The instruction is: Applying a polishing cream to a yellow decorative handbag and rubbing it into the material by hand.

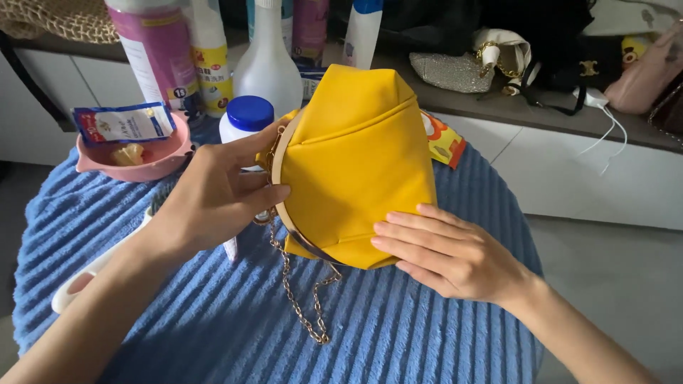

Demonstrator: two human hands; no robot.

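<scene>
We held the yellow bag [356, 163] upright on the blue-covered counter [213, 320], our left hand [213, 195] pinching its metal frame, our right hand [445, 249] flat against its base (chain [302, 299] dangling). Behind, a pink bowl [153, 167] held a sachet [122, 122].

bottle tops [267, 7] cut off above; white jar [245, 124] partly behind left hand [213, 195] and yellow bag [356, 163]

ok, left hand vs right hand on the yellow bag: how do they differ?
The left hand pinches the yellow bag at its metal frame edge, fingers curled; the right hand lies flat, fingers straight, on the bag's lower corner. The left sits higher, beside the chain. Both touch the bag.
</scene>
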